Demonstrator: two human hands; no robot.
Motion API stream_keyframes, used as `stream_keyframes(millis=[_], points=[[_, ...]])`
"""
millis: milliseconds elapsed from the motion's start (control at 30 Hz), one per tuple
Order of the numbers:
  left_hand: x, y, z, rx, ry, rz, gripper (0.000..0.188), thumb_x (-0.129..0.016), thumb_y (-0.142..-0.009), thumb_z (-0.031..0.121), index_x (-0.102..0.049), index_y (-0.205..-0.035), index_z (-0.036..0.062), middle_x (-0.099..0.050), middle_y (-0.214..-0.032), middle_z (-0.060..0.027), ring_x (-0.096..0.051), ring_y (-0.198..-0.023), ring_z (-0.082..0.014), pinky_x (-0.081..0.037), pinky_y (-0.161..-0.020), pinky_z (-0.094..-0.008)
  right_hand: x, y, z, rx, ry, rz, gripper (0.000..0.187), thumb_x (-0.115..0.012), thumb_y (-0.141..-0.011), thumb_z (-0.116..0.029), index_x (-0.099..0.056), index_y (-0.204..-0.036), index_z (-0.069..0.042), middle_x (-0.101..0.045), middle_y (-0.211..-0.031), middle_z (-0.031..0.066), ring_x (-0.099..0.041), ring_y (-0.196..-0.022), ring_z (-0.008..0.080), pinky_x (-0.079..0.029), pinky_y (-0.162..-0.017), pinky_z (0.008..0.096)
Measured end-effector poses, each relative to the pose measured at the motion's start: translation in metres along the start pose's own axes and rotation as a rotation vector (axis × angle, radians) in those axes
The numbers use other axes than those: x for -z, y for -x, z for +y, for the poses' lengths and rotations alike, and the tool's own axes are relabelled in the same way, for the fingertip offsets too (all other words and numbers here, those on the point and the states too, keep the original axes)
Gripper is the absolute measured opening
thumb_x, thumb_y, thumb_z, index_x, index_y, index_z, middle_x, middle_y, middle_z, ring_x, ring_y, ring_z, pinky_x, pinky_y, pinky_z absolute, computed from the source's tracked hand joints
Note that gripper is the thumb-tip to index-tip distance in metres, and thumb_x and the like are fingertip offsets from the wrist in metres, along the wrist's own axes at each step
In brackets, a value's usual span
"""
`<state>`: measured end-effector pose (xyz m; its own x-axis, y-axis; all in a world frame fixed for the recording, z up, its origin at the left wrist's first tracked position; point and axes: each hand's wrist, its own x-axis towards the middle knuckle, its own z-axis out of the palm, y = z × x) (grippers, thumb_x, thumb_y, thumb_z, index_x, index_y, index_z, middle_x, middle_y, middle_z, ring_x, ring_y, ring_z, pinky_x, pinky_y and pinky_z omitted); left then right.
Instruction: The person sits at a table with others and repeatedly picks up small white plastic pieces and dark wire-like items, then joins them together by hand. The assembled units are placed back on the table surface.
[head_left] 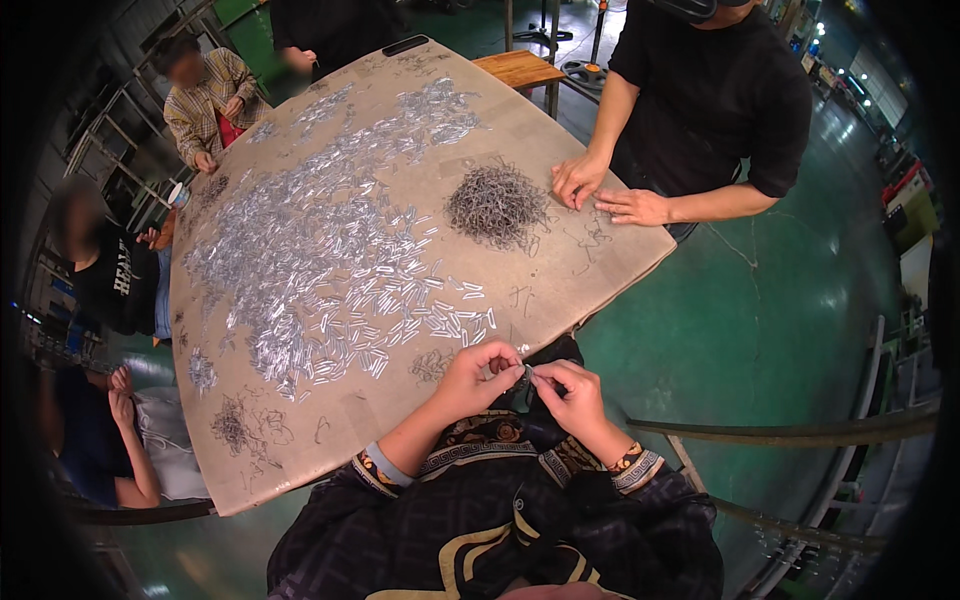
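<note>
Just past the table's near edge, my left hand [482,381] and my right hand [575,396] meet in front of my body. Thumbs and forefingers of both are pinched together on something small and greyish, too tiny to make out. Closest to my left hand on the tabletop lies a small tangle of thin dark wire pieces [431,365]. Beyond it spreads a wide layer of shiny silver, narrow, elongated metal pieces [345,290]. A dense heap of dark bent wire pieces [495,206] sits farther back, toward the right.
The brown-covered table [600,262] has a corner pointing right. Across it, a person in black [715,110] has both hands at its edge near some loose wires. Other people line the left side. A wooden stool [518,69] stands behind; metal rails [780,432] run at right.
</note>
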<state>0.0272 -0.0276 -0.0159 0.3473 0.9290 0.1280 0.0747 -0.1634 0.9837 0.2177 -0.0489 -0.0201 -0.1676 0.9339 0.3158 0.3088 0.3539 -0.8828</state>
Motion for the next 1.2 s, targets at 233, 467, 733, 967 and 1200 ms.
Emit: stream_keyframes(millis=[233, 467, 733, 967, 1200], points=[[-0.009, 0.010, 0.003, -0.172, -0.096, 0.039, 0.010, -0.061, -0.086, -0.001, -0.056, -0.093, 0.0022, -0.067, -0.094, -0.0080, -0.058, -0.077, -0.0124, -0.047, -0.072, -0.0270, 0.006, -0.002, 0.006, 0.072, 0.011, -0.124, 0.008, -0.069, -0.079, 0.001, -0.069, -0.087, 0.001, -0.064, -0.075, 0.0106, -0.064, -0.064, 0.0202, -0.049, -0.056, 0.0298], [-0.010, 0.019, 0.000, -0.413, -0.298, 0.036, 0.017, -0.061, -0.078, -0.005, -0.051, -0.088, 0.0054, -0.066, -0.092, -0.0116, -0.063, -0.081, -0.0268, -0.049, -0.074, -0.0359, -0.007, -0.037, 0.032, -0.067, 0.136, -0.078, 0.013, -0.071, -0.076, -0.004, -0.069, -0.088, 0.000, -0.059, -0.070, 0.0093, -0.059, -0.060, 0.0207, -0.048, -0.057, 0.0312], [-0.014, 0.025, -0.005, -0.465, -0.350, 0.041, 0.022, -0.064, -0.075, -0.006, -0.052, -0.088, 0.0057, -0.066, -0.091, -0.0105, -0.063, -0.083, -0.0267, -0.050, -0.073, -0.0354, -0.074, -0.094, 0.070, 0.314, 0.487, -0.297, 0.013, -0.067, -0.077, -0.011, -0.069, -0.088, -0.004, -0.057, -0.085, 0.0110, -0.057, -0.090, 0.0306, -0.045, -0.081, 0.0415], [-0.015, 0.028, -0.007, -0.429, -0.341, 0.050, 0.020, -0.064, -0.076, -0.006, -0.053, -0.088, 0.0054, -0.065, -0.091, -0.0102, -0.063, -0.082, -0.0266, -0.050, -0.073, -0.0351, -0.080, -0.107, 0.074, 0.260, 0.440, -0.364, 0.006, -0.069, -0.075, -0.004, -0.066, -0.081, -0.003, -0.060, -0.084, 0.0115, -0.060, -0.083, 0.0295, -0.048, -0.075, 0.0406], [-0.018, 0.023, -0.006, -0.333, -0.259, 0.054, 0.017, -0.062, -0.080, -0.005, -0.052, -0.092, 0.0027, -0.064, -0.092, -0.0134, -0.064, -0.083, -0.0275, -0.050, -0.075, -0.0356, -0.025, -0.088, 0.036, -0.453, -0.534, -0.298, 0.011, -0.069, -0.085, -0.002, -0.069, -0.097, -0.001, -0.064, -0.078, -0.0016, -0.052, -0.066, 0.0048, -0.044, -0.061, 0.0218]])
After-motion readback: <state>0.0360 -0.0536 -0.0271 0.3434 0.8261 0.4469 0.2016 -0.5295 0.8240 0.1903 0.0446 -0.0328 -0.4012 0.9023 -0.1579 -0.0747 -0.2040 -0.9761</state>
